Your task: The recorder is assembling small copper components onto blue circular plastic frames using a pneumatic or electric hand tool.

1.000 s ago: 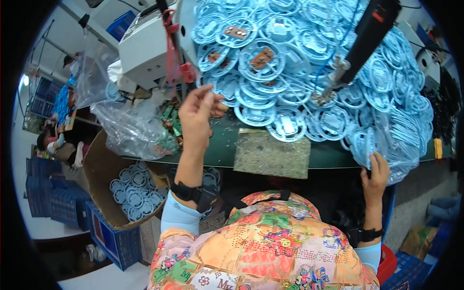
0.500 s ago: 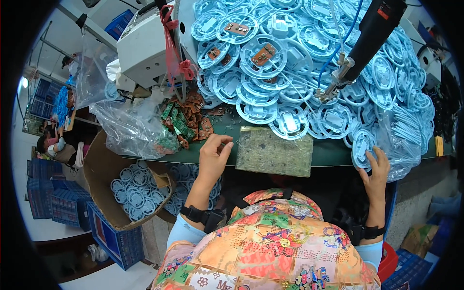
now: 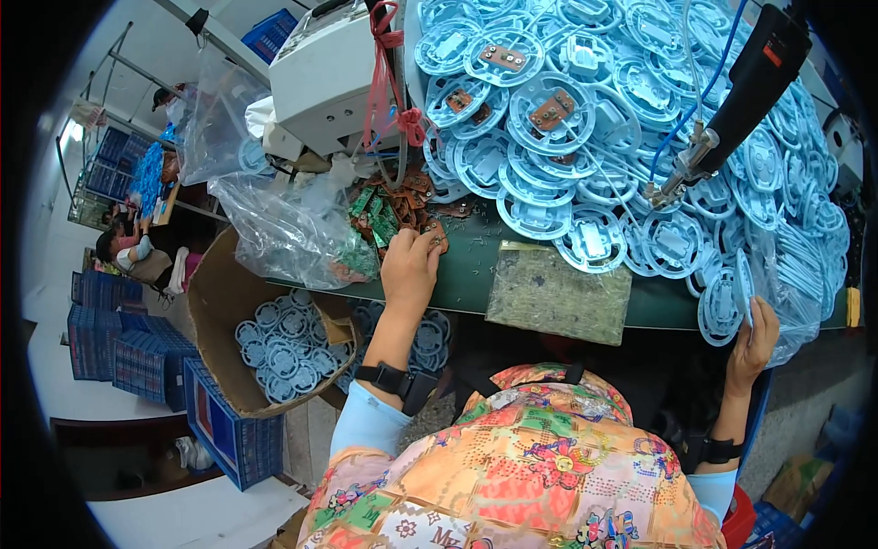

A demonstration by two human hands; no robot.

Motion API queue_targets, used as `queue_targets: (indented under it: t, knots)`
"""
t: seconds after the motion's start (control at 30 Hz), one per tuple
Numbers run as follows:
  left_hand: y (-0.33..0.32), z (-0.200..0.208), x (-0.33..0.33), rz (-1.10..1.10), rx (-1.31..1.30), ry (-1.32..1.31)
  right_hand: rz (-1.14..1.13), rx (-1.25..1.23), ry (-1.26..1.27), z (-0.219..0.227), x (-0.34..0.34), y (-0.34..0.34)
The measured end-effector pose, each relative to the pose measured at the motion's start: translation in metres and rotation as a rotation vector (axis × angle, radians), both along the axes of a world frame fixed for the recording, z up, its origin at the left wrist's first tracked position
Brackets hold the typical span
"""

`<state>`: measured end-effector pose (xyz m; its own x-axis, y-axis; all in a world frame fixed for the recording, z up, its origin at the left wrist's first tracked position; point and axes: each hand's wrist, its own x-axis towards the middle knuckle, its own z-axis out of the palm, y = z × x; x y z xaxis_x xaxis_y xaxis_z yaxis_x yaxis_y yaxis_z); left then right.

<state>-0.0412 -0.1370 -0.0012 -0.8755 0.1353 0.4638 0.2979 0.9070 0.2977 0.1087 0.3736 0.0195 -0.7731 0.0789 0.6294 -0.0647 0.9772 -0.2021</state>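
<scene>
My left hand (image 3: 409, 267) is at the near edge of a heap of small brown and green circuit boards (image 3: 374, 216). Its fingers are bent together on a brown circuit board (image 3: 440, 237); the fingertips are partly hidden. At the right end of the bench, my right hand (image 3: 755, 339) grips a light-blue round plastic part (image 3: 744, 282), tilted up almost edge-on. Another such ring lies just left of those fingers. A flat, tape-wrapped block (image 3: 560, 293) lies between my hands at the bench's front edge.
A large pile of light-blue round parts (image 3: 594, 240) covers the back; a few carry brown boards. Over it hangs a black power screwdriver (image 3: 752, 91). Clear plastic bags (image 3: 283, 229), a white machine (image 3: 334, 78) and a cardboard box (image 3: 215, 302) of blue parts stand left. Another person sits far left.
My left hand has moved forward onto the circuit boards, its fingers closing there. My right hand has tipped a blue round part up on edge. The whole view has shifted.
</scene>
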Motion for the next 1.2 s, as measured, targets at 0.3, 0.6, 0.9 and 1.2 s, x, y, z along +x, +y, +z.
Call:
queue_targets:
  t: [0.3,0.6,0.9,1.2]
  knots:
    - [-0.006,-0.011,-0.024,0.061,-0.099,-0.077,0.560,-0.136,-0.045,0.031,-0.014,-0.105]
    - [-0.017,0.003,-0.031,-0.093,1.856,-0.434,0.625,-0.789,-0.350,0.002,-0.035,-0.150]
    - [0.046,0.031,0.031,-0.351,0.538,-0.315,0.774,0.118,-0.289,0.010,-0.045,-0.173]
    - [0.066,-0.006,0.052,-0.367,0.296,-0.219,0.748,0.057,-0.275,-0.004,-0.045,-0.168]
